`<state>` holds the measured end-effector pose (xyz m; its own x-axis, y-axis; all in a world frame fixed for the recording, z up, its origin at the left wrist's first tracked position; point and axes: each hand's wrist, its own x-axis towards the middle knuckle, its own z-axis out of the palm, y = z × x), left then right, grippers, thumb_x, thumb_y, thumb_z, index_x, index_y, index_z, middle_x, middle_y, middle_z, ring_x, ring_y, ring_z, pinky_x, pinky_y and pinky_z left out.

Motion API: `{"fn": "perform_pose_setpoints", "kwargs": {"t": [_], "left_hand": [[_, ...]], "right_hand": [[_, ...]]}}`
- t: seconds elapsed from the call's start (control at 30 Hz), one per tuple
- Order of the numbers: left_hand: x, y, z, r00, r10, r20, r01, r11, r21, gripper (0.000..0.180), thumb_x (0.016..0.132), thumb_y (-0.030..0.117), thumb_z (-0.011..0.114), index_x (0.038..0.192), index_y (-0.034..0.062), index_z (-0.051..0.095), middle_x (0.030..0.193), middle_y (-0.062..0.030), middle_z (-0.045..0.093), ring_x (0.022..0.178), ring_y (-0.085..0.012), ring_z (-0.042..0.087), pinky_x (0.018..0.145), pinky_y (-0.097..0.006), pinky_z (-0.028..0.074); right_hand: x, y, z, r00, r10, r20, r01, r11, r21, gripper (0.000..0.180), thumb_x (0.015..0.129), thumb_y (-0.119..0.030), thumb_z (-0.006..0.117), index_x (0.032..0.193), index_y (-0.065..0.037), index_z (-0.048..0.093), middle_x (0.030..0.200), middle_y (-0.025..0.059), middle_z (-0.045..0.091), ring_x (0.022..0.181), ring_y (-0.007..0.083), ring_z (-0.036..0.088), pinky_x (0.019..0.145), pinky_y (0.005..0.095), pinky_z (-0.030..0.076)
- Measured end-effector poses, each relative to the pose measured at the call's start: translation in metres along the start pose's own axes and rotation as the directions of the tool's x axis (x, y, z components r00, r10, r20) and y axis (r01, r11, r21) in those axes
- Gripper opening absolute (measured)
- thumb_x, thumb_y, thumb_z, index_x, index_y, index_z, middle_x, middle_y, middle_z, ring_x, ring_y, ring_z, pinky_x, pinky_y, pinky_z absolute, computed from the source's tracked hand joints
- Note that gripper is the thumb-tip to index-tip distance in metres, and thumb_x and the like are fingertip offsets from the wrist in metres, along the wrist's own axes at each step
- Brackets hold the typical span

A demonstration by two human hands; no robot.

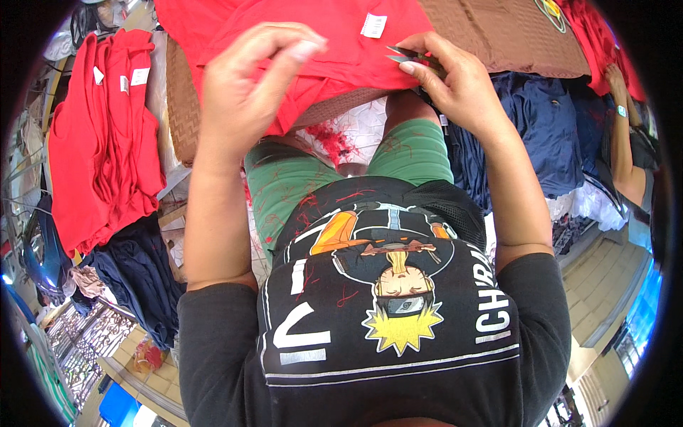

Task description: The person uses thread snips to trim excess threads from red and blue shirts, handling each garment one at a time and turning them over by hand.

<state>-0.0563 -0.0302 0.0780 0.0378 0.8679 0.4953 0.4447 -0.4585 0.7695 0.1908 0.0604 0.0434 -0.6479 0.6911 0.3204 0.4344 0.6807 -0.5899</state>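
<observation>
A red garment (pixel 327 84) lies spread over the brown covered table (pixel 498 39) in front of me, with a white tag (pixel 373 26) on it. My left hand (pixel 260 78) is above the garment's left part, thumb and forefinger pinched together. Whatever they may hold is too small to make out. Between the fingers of my right hand (pixel 455 82) is a pair of thread snips (pixel 407 55), blades pointing left and slightly apart. The blades are over the red cloth, just below the tag and apart from my left fingers.
Red garments with tags (pixel 103 149) hang in a pile at my left, above navy cloth (pixel 139 274). More navy garments (pixel 533 132) are piled at right. Beyond them, another person's arm (pixel 622 135) reaches to red cloth (pixel 605 43). Red thread scraps (pixel 334 142) lie below the table edge.
</observation>
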Motion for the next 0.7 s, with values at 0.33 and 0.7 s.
{"fn": "perform_pose_setpoints", "kwargs": {"t": [0.33, 0.7], "left_hand": [[-0.01, -0.032, 0.051, 0.957, -0.271, 0.1, 0.199, 0.87, 0.451, 0.019, 0.084, 0.019, 0.068, 0.096, 0.0032, 0.068, 0.093, -0.0103, 0.066, 0.079, -0.0218, 0.066, 0.073, -0.031, 0.052], [-0.003, -0.035, 0.043, 0.92, -0.366, 0.139, 0.299, 0.887, 0.353, 0.019, 0.09, 0.017, 0.061, 0.099, 0.0, 0.063, 0.079, -0.0117, 0.069, 0.076, -0.0185, 0.068, 0.069, -0.031, 0.053]], "right_hand": [[0.007, -0.008, 0.038, 0.992, 0.123, 0.008, -0.122, 0.97, 0.209, 0.018, 0.086, -0.023, 0.063, 0.097, -0.009, 0.065, 0.08, 0.0128, 0.067, 0.076, 0.0294, 0.066, 0.068, 0.0379, 0.051], [0.006, -0.008, 0.04, 0.992, 0.107, 0.069, -0.117, 0.98, 0.16, 0.018, 0.085, -0.024, 0.062, 0.098, -0.011, 0.065, 0.08, 0.0125, 0.067, 0.076, 0.0295, 0.066, 0.067, 0.039, 0.051]]}}
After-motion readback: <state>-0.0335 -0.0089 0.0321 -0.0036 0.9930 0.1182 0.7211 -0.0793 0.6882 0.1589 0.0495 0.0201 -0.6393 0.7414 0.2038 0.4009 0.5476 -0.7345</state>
